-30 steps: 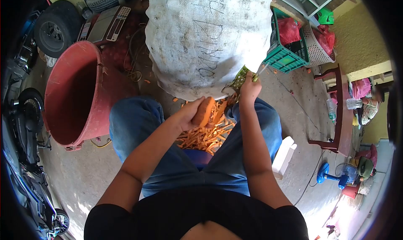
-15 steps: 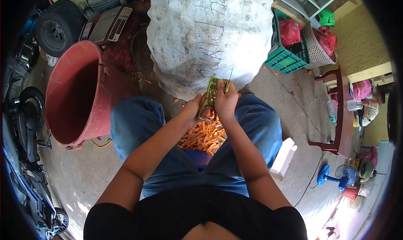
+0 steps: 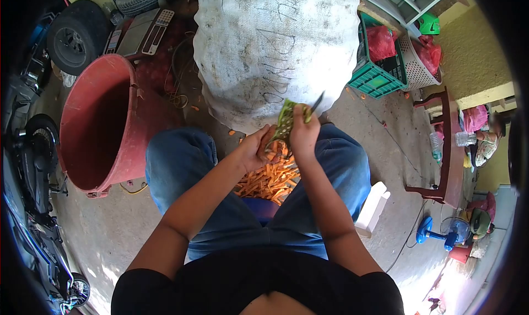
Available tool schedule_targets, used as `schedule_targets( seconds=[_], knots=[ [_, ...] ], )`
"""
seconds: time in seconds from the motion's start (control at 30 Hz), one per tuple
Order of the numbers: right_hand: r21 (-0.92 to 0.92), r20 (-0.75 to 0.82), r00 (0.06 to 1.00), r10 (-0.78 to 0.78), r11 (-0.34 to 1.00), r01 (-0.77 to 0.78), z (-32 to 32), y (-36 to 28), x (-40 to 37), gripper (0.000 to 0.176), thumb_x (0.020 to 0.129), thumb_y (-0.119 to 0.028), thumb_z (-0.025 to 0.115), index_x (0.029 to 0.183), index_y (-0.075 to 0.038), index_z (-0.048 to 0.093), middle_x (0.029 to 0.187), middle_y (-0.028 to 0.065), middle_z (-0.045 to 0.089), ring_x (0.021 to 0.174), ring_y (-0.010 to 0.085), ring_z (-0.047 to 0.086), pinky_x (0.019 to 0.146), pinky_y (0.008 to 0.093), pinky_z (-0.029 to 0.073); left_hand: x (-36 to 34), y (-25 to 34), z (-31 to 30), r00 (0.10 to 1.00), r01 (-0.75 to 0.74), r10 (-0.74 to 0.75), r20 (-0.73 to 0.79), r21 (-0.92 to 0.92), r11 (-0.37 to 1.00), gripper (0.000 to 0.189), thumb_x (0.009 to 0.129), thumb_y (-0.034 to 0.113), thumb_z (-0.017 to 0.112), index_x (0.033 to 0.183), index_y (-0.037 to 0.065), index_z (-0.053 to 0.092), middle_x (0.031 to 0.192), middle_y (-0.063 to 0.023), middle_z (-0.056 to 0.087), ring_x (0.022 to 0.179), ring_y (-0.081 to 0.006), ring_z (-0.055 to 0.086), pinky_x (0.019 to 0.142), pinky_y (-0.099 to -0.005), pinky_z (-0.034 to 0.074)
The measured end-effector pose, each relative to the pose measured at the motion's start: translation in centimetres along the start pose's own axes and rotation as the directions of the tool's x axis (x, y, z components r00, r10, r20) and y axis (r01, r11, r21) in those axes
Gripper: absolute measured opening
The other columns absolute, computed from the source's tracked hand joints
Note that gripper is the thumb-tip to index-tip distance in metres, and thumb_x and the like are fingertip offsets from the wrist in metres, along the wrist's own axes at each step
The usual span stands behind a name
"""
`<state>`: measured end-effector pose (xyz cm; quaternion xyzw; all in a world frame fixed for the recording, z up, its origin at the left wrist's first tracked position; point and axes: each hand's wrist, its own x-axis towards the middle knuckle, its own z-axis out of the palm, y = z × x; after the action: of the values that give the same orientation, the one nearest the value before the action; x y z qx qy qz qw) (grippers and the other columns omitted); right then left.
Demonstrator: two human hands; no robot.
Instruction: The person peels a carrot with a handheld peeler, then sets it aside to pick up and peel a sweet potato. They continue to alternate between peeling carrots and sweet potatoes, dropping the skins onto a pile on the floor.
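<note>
Between my knees, my right hand (image 3: 304, 132) grips a green tool (image 3: 285, 120) with holes along it, and a dark knife blade (image 3: 318, 101) sticks out beyond the same hand. My left hand (image 3: 258, 149) is closed round a brownish-orange piece (image 3: 271, 145) at the tool's lower end; the fingers partly hide it. Right below both hands, many cut orange strips (image 3: 267, 182) lie heaped in a dark blue container (image 3: 259, 209) between my thighs.
A large white sack (image 3: 275, 50) stands just ahead. On the left are a red barrel (image 3: 129, 122), a tyre (image 3: 77, 36) and a motorcycle (image 3: 41, 205). On the right are a green crate (image 3: 377, 75), a white box (image 3: 373, 209) and a blue fan (image 3: 441, 235).
My right hand and the green tool have shifted slightly to the right and tilted. The knife blade now shows more plainly, pointing up and right. Orange flesh shows at the tool's lower end.
</note>
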<state>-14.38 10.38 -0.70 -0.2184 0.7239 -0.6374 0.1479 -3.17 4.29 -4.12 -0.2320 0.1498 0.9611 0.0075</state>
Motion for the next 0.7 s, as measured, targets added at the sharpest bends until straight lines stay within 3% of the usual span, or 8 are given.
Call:
schedule_targets(
  seconds=[0.07,0.13,0.3,0.43,0.5,0.57,0.63,0.7],
  knots=[
    [-0.093,0.008,0.985,-0.175,0.98,0.175,0.8,0.0,-1.0,0.021,0.083,-0.018,0.048,0.081,0.002,0.052,0.06,0.0135,0.051,0.054,0.0219,0.05,0.054,0.0322,0.04,0.0,-0.1,0.3,0.996,-0.002,0.005,0.085,-0.042,0.999,0.041,0.09,0.036,0.022,0.097,0.004,0.046,0.078,-0.0077,0.055,0.067,-0.0192,0.056,0.058,-0.0336,0.048],
    [-0.132,0.01,0.985,-0.17,0.977,0.17,0.9,-0.6,-1.2,0.021,0.083,-0.018,0.048,0.08,0.003,0.052,0.059,0.0139,0.051,0.053,0.0224,0.049,0.054,0.0322,0.039,-0.1,-0.4,1.2,0.972,-0.058,0.037,-0.232,-0.085,0.995,0.04,0.089,0.038,0.025,0.098,0.005,0.048,0.086,-0.008,0.055,0.071,-0.0183,0.054,0.056,-0.0315,0.045],
    [-0.179,-0.026,0.987,-0.16,0.972,0.153,0.6,0.8,0.1,0.021,0.082,-0.016,0.049,0.077,0.004,0.052,0.058,0.0156,0.051,0.052,0.0231,0.049,0.052,0.0333,0.039,-0.2,0.1,1.0,0.983,-0.007,0.035,-0.182,0.151,0.989,0.041,0.089,0.037,0.024,0.1,0.005,0.047,0.083,-0.0067,0.055,0.071,-0.0185,0.054,0.058,-0.0328,0.046],
    [-0.338,-0.261,0.956,-0.136,0.94,0.041,-2.0,3.2,4.7,0.023,0.08,-0.017,0.05,0.073,0.005,0.052,0.056,0.0141,0.052,0.049,0.0225,0.051,0.049,0.0342,0.04,-1.6,-0.8,2.2,0.992,0.106,-0.074,-0.099,0.37,0.923,0.043,0.089,0.037,0.024,0.104,0.003,0.045,0.079,-0.0067,0.053,0.067,-0.0163,0.054,0.056,-0.0313,0.046],
    [-0.174,-0.331,0.943,0.036,0.98,-0.099,-3.5,4.4,6.6,0.024,0.08,-0.017,0.049,0.072,0.006,0.052,0.056,0.0133,0.053,0.049,0.0217,0.051,0.048,0.0334,0.04,-2.1,-0.6,3.1,0.985,0.124,-0.08,-0.155,0.3,0.946,0.043,0.089,0.038,0.027,0.104,0.001,0.044,0.078,-0.0069,0.053,0.064,-0.0145,0.053,0.054,-0.0294,0.046],
    [-0.184,-0.333,0.943,0.002,0.981,-0.067,-3.5,2.6,5.9,0.024,0.081,-0.016,0.048,0.072,0.006,0.053,0.056,0.011,0.053,0.047,0.0175,0.05,0.045,0.0308,0.039,-2.2,0.2,3.1,0.996,0.079,-0.085,0.019,0.204,0.976,0.042,0.088,0.039,0.029,0.103,0.003,0.046,0.079,-0.0073,0.053,0.063,-0.0145,0.053,0.053,-0.0287,0.045],
    [0.032,-0.19,0.981,0.049,0.999,-0.043,-2.2,1.2,3.8,0.024,0.082,-0.018,0.048,0.075,0.005,0.054,0.056,0.0082,0.054,0.047,0.0123,0.049,0.044,0.027,0.038,-1.7,0.6,2.9,0.993,0.033,-0.014,-0.117,0.169,0.985,0.041,0.088,0.04,0.03,0.1,0.005,0.048,0.081,-0.0076,0.053,0.065,-0.0154,0.053,0.053,-0.0277,0.043],
    [0.111,-0.051,0.994,0.1,0.989,-0.094,-0.9,-0.1,1.5,0.026,0.083,-0.021,0.048,0.078,0.004,0.054,0.059,0.0066,0.054,0.051,0.0097,0.049,0.046,0.0244,0.039,-0.1,0.4,-0.3,0.994,0.03,-0.032,0.103,0.014,0.999,0.04,0.088,0.04,0.029,0.1,0.006,0.048,0.085,-0.0079,0.054,0.07,-0.0169,0.053,0.055,-0.0284,0.043]
  ],
)
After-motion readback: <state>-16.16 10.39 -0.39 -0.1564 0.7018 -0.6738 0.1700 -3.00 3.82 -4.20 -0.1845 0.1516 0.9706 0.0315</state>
